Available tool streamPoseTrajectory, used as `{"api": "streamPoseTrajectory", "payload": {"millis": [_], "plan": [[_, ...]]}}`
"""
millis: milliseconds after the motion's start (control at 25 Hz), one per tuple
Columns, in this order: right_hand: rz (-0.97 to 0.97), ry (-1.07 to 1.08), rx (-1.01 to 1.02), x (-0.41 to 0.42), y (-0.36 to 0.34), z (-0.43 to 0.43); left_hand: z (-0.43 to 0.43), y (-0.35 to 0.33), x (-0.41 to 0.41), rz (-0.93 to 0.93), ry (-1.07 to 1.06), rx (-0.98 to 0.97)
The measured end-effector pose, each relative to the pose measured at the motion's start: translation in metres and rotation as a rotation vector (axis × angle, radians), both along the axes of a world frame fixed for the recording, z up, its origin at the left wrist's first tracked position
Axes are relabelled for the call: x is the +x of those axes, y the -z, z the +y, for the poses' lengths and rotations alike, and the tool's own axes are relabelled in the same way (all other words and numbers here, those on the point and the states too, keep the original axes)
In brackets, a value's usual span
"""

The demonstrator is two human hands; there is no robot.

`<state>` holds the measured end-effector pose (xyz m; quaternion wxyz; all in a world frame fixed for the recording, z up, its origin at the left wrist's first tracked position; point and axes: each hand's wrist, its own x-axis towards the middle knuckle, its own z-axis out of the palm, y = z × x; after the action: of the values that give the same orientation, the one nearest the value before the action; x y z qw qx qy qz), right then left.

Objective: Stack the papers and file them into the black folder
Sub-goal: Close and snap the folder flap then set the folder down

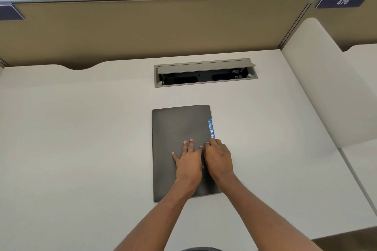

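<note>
The black folder lies closed and flat on the white desk, near its middle. A thin strip of blue printed paper sticks out along the folder's right edge. My left hand rests flat on the cover with its fingers spread. My right hand sits at the folder's right edge just below the blue strip, fingers curled down onto the edge. Whether it pinches the cover or the paper is hidden under the fingers.
An open cable hatch is set into the desk behind the folder. A tan partition wall closes off the back. A cream side divider bounds the right.
</note>
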<state>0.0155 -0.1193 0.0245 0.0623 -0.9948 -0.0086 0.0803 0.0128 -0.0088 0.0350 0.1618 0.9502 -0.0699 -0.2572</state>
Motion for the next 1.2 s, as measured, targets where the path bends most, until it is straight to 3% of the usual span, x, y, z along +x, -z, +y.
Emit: {"api": "streamPoseTrajectory", "payload": {"millis": [320, 520, 800, 1040, 1200], "plan": [[-0.131, 0.254, 0.289, 0.001, -0.025, -0.017, 0.011, -0.004, -0.002, -0.146, -0.012, -0.006], [-0.029, 0.313, 0.334, 0.007, -0.029, -0.037, 0.047, -0.013, 0.011, -0.255, -0.339, -0.033], [0.211, 0.369, 0.288, 0.006, -0.019, -0.033, 0.089, -0.005, 0.013, -0.071, -0.697, 0.037], [0.234, 0.444, 0.395, 0.009, -0.011, -0.01, 0.074, -0.001, 0.005, -0.033, -0.733, 0.058], [0.26, 0.52, 0.566, 0.014, -0.01, -0.018, 0.08, -0.001, 0.006, -0.081, -0.76, -0.037]]}}
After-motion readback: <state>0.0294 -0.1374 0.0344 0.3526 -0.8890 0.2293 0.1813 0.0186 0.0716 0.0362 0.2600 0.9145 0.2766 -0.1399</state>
